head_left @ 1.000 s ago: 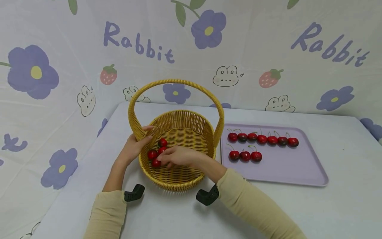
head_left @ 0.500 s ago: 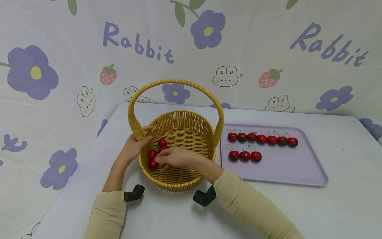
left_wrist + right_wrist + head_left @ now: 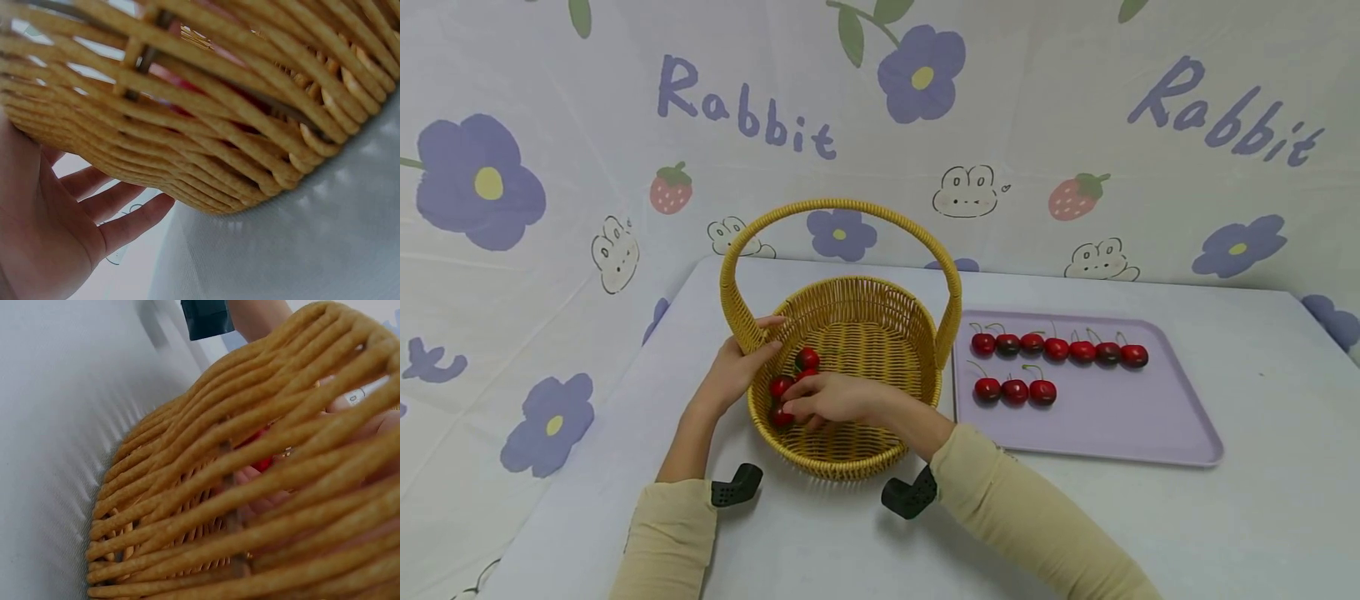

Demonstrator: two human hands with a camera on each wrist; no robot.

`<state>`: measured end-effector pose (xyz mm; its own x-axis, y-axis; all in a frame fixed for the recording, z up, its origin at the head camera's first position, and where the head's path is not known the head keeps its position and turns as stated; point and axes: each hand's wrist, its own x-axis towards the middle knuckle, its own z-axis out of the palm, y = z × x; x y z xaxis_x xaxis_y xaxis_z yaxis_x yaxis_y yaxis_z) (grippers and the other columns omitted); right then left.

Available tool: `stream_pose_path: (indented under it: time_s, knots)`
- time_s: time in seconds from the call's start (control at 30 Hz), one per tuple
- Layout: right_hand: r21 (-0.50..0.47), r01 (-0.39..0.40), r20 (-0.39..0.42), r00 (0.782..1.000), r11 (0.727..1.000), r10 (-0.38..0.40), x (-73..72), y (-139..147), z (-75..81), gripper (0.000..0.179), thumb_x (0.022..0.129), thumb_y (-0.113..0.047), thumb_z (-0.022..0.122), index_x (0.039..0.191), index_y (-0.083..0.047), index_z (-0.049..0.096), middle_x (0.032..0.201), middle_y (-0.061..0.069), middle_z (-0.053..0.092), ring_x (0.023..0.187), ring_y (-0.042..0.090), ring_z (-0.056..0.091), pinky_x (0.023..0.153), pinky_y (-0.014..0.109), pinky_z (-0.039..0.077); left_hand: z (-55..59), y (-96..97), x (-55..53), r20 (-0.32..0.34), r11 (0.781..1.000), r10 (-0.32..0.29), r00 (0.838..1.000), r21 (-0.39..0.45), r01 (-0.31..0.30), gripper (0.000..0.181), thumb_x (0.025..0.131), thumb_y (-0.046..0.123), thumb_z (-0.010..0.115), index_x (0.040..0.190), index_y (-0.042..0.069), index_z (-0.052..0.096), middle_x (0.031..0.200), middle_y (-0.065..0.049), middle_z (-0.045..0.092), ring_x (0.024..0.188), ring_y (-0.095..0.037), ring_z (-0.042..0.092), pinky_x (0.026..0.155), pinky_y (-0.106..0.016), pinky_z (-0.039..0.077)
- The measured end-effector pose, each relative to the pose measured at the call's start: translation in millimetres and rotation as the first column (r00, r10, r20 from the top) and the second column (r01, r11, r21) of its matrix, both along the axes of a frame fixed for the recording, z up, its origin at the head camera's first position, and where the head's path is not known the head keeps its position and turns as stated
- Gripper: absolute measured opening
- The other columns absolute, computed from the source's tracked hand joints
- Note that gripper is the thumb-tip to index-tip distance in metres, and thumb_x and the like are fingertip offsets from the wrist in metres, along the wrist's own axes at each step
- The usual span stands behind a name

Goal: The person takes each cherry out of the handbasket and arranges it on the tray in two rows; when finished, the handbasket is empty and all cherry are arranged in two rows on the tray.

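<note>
The left hand [image 3: 733, 373] is gripping the round golden wicker basket [image 3: 853, 302] while the right hand [image 3: 844, 398], pinching or just touching, I cannot tell, is shifting a glossy round red cherry [image 3: 780, 416] leftward inside it, bringing it nearer the rim [image 3: 763, 435].

A white backdrop [image 3: 1037, 92] with purple flowers [image 3: 481, 182], strawberries [image 3: 671, 192] and "Rabbit" lettering [image 3: 748, 117] rises behind a white table [image 3: 842, 542].

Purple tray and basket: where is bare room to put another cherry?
On the tray: right of the three-cherry row, between the seven-cherry row and the near rim. In the basket: the far floor, beyond the right hand. Crowded: its left side, with four cherries.
</note>
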<state>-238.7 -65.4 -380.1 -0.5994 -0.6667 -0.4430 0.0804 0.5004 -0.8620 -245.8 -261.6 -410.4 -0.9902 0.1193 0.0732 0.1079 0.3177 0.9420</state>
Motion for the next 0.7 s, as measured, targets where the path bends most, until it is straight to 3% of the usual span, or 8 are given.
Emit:
stream_pose_path:
  time_s: [0.27,0.5,0.7]
  knots:
    - [-0.024,-0.015,0.05,0.999,1.0,0.016,-0.6,0.1,-2.0,0.035,0.097,-0.02,0.056,0.127,-0.001,0.055,0.105,0.013,0.06,0.091,0.027,0.062,0.08,0.037,0.053,-0.4,-0.7,0.3,0.007,1.0,0.001,1.0,0.004,-0.001,0.04,0.1,0.017,0.051,0.139,0.007,0.047,0.144,-0.017,0.041,0.129,-0.037,0.04,0.104,-0.056,0.028]
    - [-0.106,-0.05,0.119,0.991,0.993,0.062,0.4,0.6,-3.8,0.026,0.095,-0.014,0.06,0.117,0.0,0.059,0.102,0.012,0.061,0.085,0.026,0.065,0.079,0.037,0.054,-1.6,-1.5,-0.1,-0.001,1.0,0.001,1.0,0.009,-0.001,0.04,0.099,0.017,0.051,0.138,0.007,0.048,0.143,-0.018,0.042,0.128,-0.036,0.042,0.104,-0.055,0.029]
    - [-0.157,-0.077,0.106,0.99,0.985,0.095,1.3,6.0,-0.2,0.026,0.091,-0.009,0.065,0.114,0.001,0.059,0.097,0.014,0.065,0.084,0.026,0.066,0.078,0.038,0.054,-1.8,-0.8,-0.9,-0.005,1.0,0.004,1.0,-0.002,-0.004,0.04,0.099,0.018,0.051,0.138,0.008,0.048,0.142,-0.018,0.043,0.128,-0.036,0.041,0.105,-0.055,0.029]
